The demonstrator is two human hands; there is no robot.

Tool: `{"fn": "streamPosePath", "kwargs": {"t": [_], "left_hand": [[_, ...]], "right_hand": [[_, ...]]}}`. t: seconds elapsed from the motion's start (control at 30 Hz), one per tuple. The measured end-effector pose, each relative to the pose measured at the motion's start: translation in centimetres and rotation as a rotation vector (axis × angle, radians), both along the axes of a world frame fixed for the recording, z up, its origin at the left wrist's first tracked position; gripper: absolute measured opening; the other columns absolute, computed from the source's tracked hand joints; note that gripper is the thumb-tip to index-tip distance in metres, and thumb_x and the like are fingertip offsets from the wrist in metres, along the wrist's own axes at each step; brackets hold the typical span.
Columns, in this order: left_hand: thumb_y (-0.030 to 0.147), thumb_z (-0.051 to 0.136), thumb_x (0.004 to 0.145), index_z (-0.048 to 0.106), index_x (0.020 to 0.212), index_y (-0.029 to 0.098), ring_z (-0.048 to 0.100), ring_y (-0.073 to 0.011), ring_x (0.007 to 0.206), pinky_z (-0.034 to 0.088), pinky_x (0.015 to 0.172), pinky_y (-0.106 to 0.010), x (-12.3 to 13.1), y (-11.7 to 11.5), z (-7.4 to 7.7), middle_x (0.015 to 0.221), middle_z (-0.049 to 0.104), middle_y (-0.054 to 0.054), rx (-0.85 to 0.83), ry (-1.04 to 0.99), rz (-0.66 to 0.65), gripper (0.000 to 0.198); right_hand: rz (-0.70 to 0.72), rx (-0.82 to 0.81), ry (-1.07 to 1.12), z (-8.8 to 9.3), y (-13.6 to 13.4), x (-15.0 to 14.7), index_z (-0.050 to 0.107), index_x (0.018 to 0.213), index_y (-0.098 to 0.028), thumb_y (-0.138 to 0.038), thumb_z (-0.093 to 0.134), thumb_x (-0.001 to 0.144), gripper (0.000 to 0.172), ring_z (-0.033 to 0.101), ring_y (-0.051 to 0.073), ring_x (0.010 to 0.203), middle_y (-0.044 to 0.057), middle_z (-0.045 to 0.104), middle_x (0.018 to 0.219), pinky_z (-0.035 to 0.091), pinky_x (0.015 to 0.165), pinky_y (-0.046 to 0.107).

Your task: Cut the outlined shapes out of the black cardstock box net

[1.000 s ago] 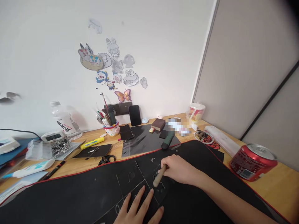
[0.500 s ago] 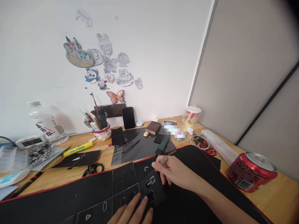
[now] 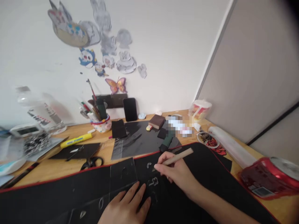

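Observation:
Black sheets (image 3: 121, 174) with shapes outlined in pale lines lie on a black mat with a red edge (image 3: 46, 199). My left hand (image 3: 127, 203) rests flat on them, its fingers spread. To its right, my right hand (image 3: 175, 169) grips a tan pen-like tool (image 3: 178, 156) between thumb and fingers. The tool's tip points down-left, beside a small curved outline and above a flower-like outline (image 3: 154, 181). Whether the tip touches the sheet I cannot tell.
Scissors (image 3: 92, 162), a yellow marker (image 3: 76, 140) and a pen cup (image 3: 101, 124) stand or lie at the left. Behind the mat are a green tool (image 3: 167, 141), a brown block (image 3: 156, 121) and a phone (image 3: 130, 109). A red can (image 3: 268, 177) is at the right.
The view has shifted and tilted downward. My right hand has turned, so the tan tool now shows along its length. My left hand has come further into view over the sheets.

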State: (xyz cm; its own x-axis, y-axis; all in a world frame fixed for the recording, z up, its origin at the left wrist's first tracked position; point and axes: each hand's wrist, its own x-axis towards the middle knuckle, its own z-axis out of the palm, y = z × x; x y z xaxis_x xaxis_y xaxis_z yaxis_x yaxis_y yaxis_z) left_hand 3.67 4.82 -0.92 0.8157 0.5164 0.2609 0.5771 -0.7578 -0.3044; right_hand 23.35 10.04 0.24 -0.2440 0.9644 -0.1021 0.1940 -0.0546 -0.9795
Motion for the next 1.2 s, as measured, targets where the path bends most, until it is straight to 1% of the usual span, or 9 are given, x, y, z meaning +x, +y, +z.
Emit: {"fn": "streamPosePath", "kwargs": {"t": [0.07, 0.13, 0.3, 0.43, 0.57, 0.7, 0.83, 1.07, 1.2], "left_hand": [[0.018, 0.036, 0.085, 0.06, 0.102, 0.017, 0.06, -0.0206, 0.093, 0.052, 0.063, -0.024, 0.7, -1.0, 0.0, 0.106, 0.061, -0.007, -0.042, -0.029, 0.035, 0.03], [0.013, 0.032, 0.085, 0.06, 0.102, 0.012, 0.06, -0.0206, 0.094, 0.052, 0.061, -0.024, 1.4, -1.8, -0.2, 0.106, 0.061, -0.009, -0.054, -0.08, 0.037, 0.033], [0.011, 0.033, 0.082, 0.059, 0.099, 0.008, 0.06, -0.0211, 0.092, 0.051, 0.057, -0.023, 2.3, -2.7, -0.4, 0.103, 0.062, -0.01, -0.044, -0.158, 0.022, 0.031], [0.013, 0.037, 0.081, 0.058, 0.099, 0.006, 0.059, -0.023, 0.093, 0.051, 0.06, -0.025, 2.6, -2.8, -0.7, 0.102, 0.062, -0.013, -0.053, -0.152, 0.016, 0.029], [0.011, 0.035, 0.08, 0.059, 0.09, 0.008, 0.058, -0.0247, 0.096, 0.051, 0.071, -0.029, 2.7, -2.2, -1.1, 0.099, 0.063, -0.013, -0.06, -0.26, -0.012, 0.026], [0.014, 0.037, 0.082, 0.053, 0.082, 0.011, 0.05, -0.0278, 0.108, 0.047, 0.084, -0.037, 2.6, -1.3, -1.2, 0.113, 0.056, -0.016, -0.163, -0.276, -0.001, 0.017], [0.014, 0.04, 0.082, 0.051, 0.083, 0.011, 0.05, -0.0294, 0.107, 0.048, 0.084, -0.036, 2.6, -1.0, -1.2, 0.115, 0.053, -0.019, -0.195, -0.251, -0.003, 0.011], [0.015, 0.039, 0.082, 0.05, 0.083, 0.011, 0.048, -0.031, 0.109, 0.046, 0.085, -0.038, 2.6, -1.0, -1.2, 0.114, 0.053, -0.021, -0.206, -0.263, -0.004, 0.011], [0.015, 0.039, 0.083, 0.048, 0.083, 0.012, 0.046, -0.0314, 0.111, 0.045, 0.087, -0.038, 2.6, -1.1, -1.3, 0.116, 0.051, -0.022, -0.224, -0.251, -0.001, 0.01]], "right_hand": [[0.026, 0.013, -0.043, 0.0, -0.2, 0.4, 0.047, 0.068, -0.018, -0.029, 0.06, 0.071, 0.017, 0.033, 0.005, 0.042, -0.007, 0.042, 0.054, 0.024, 0.04, 0.019], [0.03, 0.029, -0.066, 0.0, -0.3, 0.8, 0.044, 0.067, -0.019, -0.024, 0.059, 0.072, 0.016, 0.033, 0.006, 0.046, -0.008, 0.037, 0.054, 0.025, 0.043, 0.019], [0.113, 0.096, -0.126, -0.2, -0.3, 0.7, 0.033, 0.058, -0.019, -0.016, 0.055, 0.072, 0.026, 0.028, 0.007, 0.05, -0.008, 0.034, 0.055, 0.024, 0.047, 0.021], [0.081, 0.182, -0.211, -0.5, 0.0, -0.1, 0.03, 0.056, -0.019, -0.012, 0.05, 0.072, 0.026, 0.028, 0.007, 0.05, -0.007, 0.032, 0.054, 0.024, 0.047, 0.021], [0.067, 0.221, -0.313, -0.7, 0.4, -0.2, 0.029, 0.055, -0.019, -0.012, 0.049, 0.071, 0.027, 0.026, 0.007, 0.048, -0.007, 0.028, 0.051, 0.023, 0.045, 0.021], [0.065, 0.238, -0.365, -1.0, 0.6, 0.1, 0.03, 0.055, -0.019, -0.016, 0.049, 0.073, 0.027, 0.025, 0.007, 0.046, -0.008, 0.027, 0.049, 0.021, 0.043, 0.021], [0.036, 0.206, -0.353, -1.2, 0.5, -0.1, 0.033, 0.057, -0.02, -0.024, 0.05, 0.075, 0.026, 0.022, 0.006, 0.043, -0.009, 0.027, 0.047, 0.018, 0.04, 0.021], [-0.021, 0.327, -0.448, -1.3, 0.3, -0.5, 0.025, 0.052, -0.02, -0.024, 0.052, 0.074, 0.035, 0.024, 0.007, 0.044, -0.008, 0.024, 0.046, 0.022, 0.042, 0.021], [0.004, 0.327, -0.413, -1.2, 0.1, -0.7, 0.029, 0.053, -0.019, -0.027, 0.049, 0.078, 0.033, 0.027, 0.007, 0.046, -0.007, 0.026, 0.049, 0.024, 0.044, 0.021]]}}
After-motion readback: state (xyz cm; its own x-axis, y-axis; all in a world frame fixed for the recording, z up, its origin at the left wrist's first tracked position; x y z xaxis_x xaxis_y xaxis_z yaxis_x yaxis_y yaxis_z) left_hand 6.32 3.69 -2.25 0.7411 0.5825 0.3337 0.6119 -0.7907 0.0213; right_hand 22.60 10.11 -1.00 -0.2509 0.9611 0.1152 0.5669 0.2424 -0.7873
